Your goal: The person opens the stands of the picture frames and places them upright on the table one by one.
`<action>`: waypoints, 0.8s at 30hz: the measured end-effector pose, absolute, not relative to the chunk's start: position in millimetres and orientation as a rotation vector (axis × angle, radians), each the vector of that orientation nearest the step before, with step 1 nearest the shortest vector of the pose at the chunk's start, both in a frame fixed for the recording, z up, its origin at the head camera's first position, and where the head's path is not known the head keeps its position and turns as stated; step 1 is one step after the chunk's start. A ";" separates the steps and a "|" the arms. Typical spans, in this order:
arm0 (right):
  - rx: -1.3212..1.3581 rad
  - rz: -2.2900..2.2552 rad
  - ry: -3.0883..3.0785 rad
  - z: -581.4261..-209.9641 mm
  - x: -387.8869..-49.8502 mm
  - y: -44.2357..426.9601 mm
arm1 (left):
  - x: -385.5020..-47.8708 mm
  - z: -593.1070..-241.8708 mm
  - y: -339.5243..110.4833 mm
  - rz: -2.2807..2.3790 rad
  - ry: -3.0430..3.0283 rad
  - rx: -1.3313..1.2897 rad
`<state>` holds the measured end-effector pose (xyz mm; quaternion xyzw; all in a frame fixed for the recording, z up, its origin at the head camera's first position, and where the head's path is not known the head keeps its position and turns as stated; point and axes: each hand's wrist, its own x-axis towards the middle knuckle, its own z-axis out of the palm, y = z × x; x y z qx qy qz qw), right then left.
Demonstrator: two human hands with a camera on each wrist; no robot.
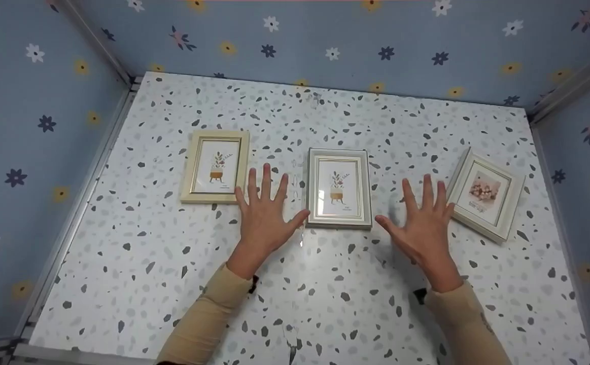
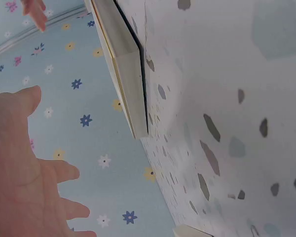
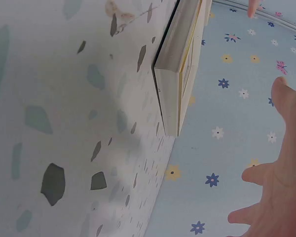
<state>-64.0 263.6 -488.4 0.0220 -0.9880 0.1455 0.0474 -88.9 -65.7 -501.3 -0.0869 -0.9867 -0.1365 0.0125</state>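
Three picture frames lie on the speckled table. The left frame has a cream border, the middle frame is silvery white, and the right frame is tilted, with a pink flower print. My left hand, fingers spread, is between the left and middle frames and holds nothing. My right hand is spread the same way between the middle and right frames, also holding nothing. In the wrist views, my left palm and right palm are raised off the table, beside the middle frame.
The white speckled table is bordered by blue flowered panels at the back, the left and the right. Metal edging runs along the table's left side.
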 end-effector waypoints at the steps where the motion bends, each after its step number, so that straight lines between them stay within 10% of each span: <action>1: 0.069 0.446 -3.014 -488.5 -64.4 263.4 | -89.4 -501.3 -66.7 -0.440 -3.068 -0.265; 24: -0.026 0.973 -2.929 -504.0 -62.2 259.0 | -106.3 -496.1 -107.4 -0.827 -2.820 -0.116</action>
